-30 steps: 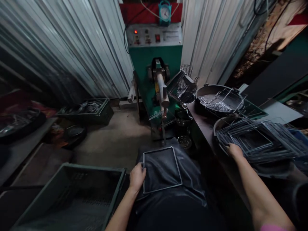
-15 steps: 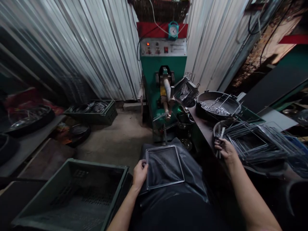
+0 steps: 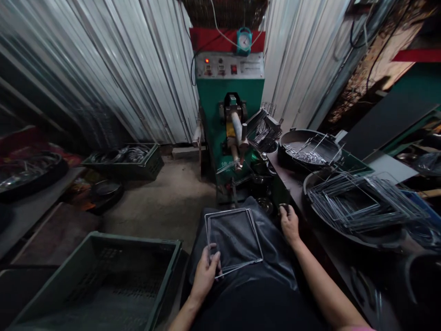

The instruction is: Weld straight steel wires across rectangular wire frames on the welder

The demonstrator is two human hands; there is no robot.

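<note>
My left hand (image 3: 206, 271) is closed on the lower left corner of several thin square wire frames (image 3: 262, 250), slightly fanned apart over the dark apron (image 3: 237, 236) on my lap. To the right, my right hand (image 3: 290, 224) hovers beside the bench edge with its fingers curled together. What it holds, if anything, cannot be made out. Close by on the bench, a round black pan (image 3: 312, 209) carries a heap of similar wire frames (image 3: 358, 202). Straight ahead stands a green machine (image 3: 208, 103) with metal electrode arms (image 3: 237, 126).
A green plastic crate (image 3: 134, 238) sits at the lower left. Behind the heap, another black pan (image 3: 310, 133) contains small wire pieces. Wire baskets (image 3: 263, 128) hang beside the machine. At the far left are a crate of metal parts (image 3: 126, 156) and a tray (image 3: 31, 172).
My right hand has left the pan's rim and come in toward my lap; the short metal pieces it held no longer show in it. My left hand has shifted its grip, and the frames have fanned apart.
</note>
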